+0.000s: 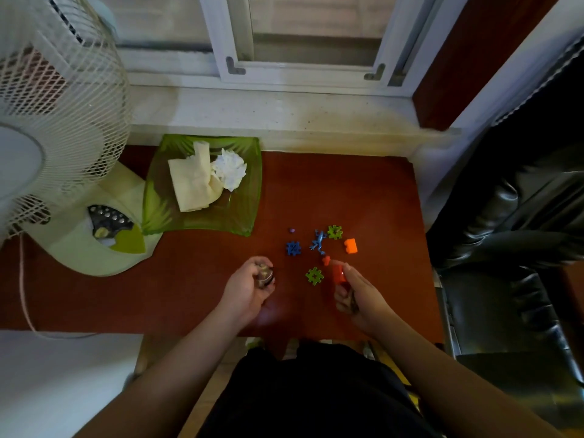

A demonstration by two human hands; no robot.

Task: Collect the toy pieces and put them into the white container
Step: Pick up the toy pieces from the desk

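Note:
Small toy pieces lie scattered on the red-brown table (196, 279): a blue waffle piece (293, 248), a blue frog (318, 241), a green waffle piece (335, 232), an orange brick (351, 246), another green waffle piece (314, 275), a small red bit (326, 259) and a tiny purple bead (292, 230). My right hand (357, 295) pinches a red piece (338, 273) just right of the near green piece. My left hand (252, 287) grips a small round dark object (264, 275). No white container is plainly in view.
A green glass dish (243, 197) with crumpled tissue and folded paper sits at the table's back left. A white standing fan (57, 147) fills the left side. A black leather chair (512, 248) stands to the right. A window sill runs behind the table.

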